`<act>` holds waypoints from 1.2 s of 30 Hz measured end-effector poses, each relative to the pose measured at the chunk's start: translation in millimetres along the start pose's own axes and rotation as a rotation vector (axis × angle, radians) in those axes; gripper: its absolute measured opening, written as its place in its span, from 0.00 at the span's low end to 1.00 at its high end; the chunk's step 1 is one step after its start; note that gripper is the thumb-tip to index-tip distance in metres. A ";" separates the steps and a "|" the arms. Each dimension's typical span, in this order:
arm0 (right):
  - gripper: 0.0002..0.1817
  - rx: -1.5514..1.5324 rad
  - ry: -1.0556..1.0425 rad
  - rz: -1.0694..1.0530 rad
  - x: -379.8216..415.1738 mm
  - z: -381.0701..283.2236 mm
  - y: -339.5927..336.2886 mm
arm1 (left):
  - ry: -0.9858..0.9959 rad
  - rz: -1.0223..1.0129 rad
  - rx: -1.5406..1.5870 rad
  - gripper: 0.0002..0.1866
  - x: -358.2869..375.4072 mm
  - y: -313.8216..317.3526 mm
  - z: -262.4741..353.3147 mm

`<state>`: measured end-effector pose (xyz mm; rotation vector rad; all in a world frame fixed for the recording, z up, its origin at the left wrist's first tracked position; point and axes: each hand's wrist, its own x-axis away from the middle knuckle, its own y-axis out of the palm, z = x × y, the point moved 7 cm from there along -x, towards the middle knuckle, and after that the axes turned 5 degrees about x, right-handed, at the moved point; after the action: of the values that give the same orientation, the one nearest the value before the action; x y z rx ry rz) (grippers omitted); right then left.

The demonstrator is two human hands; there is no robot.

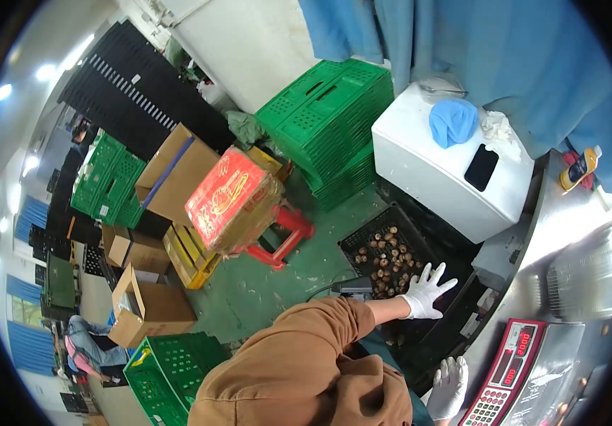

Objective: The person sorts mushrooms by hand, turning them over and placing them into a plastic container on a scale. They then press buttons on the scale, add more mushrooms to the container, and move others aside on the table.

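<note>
My left hand [428, 291], in a white glove, is stretched out with its fingers spread over the near side of a black crate [354, 241]. Nothing shows in its grasp. Small round brown pieces [384, 261], which look like mushrooms, lie loose in that crate. In a white glove too, my right hand [448, 387] is lower down, left of a red digital scale [502, 376]. Its fingers are extended and seem to hold nothing. Red digits glow on the scale's display, and a shiny, clear-looking sheet or bag [547, 369] covers its pan.
A white box [434, 163] carries a phone [481, 167] and a blue cloth [453, 123]. Clear plastic trays [581, 273] and a bottle [581, 169] are on the metal table. Green crates [327, 113], a red carton [231, 199] on a red stool [288, 234] and cardboard boxes [153, 305] stand around.
</note>
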<state>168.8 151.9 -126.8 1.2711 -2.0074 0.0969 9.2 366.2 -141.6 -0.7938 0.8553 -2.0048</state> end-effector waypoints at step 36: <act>0.19 0.414 -0.145 0.588 73.9 44.2 119.6 | 0.663 -0.664 0.316 0.13 52.2 -12.3 52.9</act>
<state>31.3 138.0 -75.6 0.8923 -2.5207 0.7510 19.4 312.5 -89.7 -0.2184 0.6273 -2.9903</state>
